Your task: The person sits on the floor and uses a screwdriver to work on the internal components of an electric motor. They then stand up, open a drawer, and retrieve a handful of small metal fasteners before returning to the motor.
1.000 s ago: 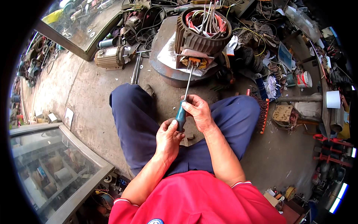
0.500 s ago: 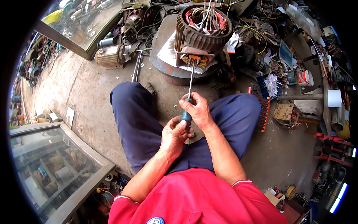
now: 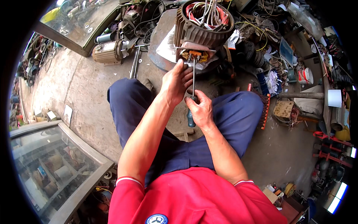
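A screwdriver (image 3: 191,117) with a dark blue-green handle points away from me, and my right hand (image 3: 201,111) grips it near the top of the handle. Its shaft reaches into the open terminal box (image 3: 203,49) on a ribbed motor housing (image 3: 201,36), where the tip meets an orange terminal block (image 3: 195,54). My left hand (image 3: 175,83) is just below the box, left of the shaft, with fingers stretched out and the thumb up by the box's lower edge. Red and white wires (image 3: 209,16) fill the top of the housing.
The housing stands on a round metal stand (image 3: 158,52) with a white cloth (image 3: 166,48). A smaller motor (image 3: 108,52) and a long metal tool (image 3: 136,63) lie to the left. At the lower left stands a glass-topped cabinet (image 3: 87,153). Cluttered parts and a red-white bucket (image 3: 305,76) line the right.
My left hand has left the screwdriver handle and moved forward to the terminal box, its fingers opening out. The right hand keeps its hold, slightly lower and to the right.
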Available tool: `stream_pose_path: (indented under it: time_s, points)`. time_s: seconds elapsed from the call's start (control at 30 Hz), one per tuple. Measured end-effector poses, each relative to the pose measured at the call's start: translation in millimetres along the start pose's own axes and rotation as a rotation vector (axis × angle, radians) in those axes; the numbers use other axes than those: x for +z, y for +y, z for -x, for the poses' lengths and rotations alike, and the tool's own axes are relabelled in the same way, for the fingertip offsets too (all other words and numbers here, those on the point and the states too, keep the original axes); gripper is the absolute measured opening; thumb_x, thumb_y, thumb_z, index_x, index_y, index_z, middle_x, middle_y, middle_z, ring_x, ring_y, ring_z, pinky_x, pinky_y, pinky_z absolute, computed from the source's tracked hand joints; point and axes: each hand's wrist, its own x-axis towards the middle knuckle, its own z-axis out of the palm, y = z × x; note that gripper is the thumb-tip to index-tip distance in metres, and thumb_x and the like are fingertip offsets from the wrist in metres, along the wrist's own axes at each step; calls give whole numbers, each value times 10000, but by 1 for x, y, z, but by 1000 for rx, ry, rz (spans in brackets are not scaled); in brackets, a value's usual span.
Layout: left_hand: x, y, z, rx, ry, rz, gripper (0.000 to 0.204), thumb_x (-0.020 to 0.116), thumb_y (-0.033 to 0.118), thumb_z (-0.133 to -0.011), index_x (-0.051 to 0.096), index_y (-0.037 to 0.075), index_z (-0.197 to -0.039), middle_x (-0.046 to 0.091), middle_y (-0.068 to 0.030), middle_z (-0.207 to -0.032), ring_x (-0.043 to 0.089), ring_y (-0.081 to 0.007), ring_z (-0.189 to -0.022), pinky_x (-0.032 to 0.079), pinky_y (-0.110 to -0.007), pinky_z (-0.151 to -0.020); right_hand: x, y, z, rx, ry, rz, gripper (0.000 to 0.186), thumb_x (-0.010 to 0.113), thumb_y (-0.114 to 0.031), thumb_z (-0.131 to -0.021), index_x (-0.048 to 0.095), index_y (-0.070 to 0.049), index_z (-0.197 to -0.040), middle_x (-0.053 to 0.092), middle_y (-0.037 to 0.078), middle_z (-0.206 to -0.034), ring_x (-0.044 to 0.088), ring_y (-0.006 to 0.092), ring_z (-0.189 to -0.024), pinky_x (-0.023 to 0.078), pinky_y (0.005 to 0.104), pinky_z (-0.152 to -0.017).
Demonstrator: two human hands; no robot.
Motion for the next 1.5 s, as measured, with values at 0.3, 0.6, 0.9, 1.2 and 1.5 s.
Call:
stream_pose_path:
  time_s: [0.3,0.6,0.9,1.2,1.5]
  points:
    - [3,-1,-21,-8,42,-31,519,630,403,-904,484,12,-1213,566,-148,-1158,570,-241,-1072,459,-355,-930,1,1,9,-6,49,119,328,694,-189,-806,627,16,-1053,605,82,-687,548,116,-612,459,280,-612]
    - [17,6,-35,-11,113,-72,651,685,391,-868,433,-60,-1263,550,-233,-1182,578,-323,-1094,481,-411,-944,-1,7,11,32,23,41,340,660,-238,-862,621,28,-1070,648,103,-780,578,145,-688,471,291,-660]
    - [13,11,-37,-73,166,-176,608,704,473,-820,532,35,-1205,627,-187,-1065,643,-235,-823,512,-347,-688,0,5,8,-78,76,158,339,636,-242,-884,615,16,-1103,649,134,-798,600,196,-697,481,318,-674]
    - [13,6,-39,-99,204,-100,404,673,456,-860,575,124,-1069,654,-52,-924,644,-168,-784,511,-314,-722,-10,-16,-68,-399,276,159,337,615,-190,-899,597,14,-1167,639,170,-1034,628,304,-957,487,360,-841]
    - [19,-14,-14,142,278,47,174,509,216,-969,546,67,-1051,622,-28,-857,629,-162,-758,486,-288,-646,-6,-19,-90,-444,312,212,324,629,-185,-883,620,23,-1131,647,188,-1010,637,334,-928,494,381,-819]
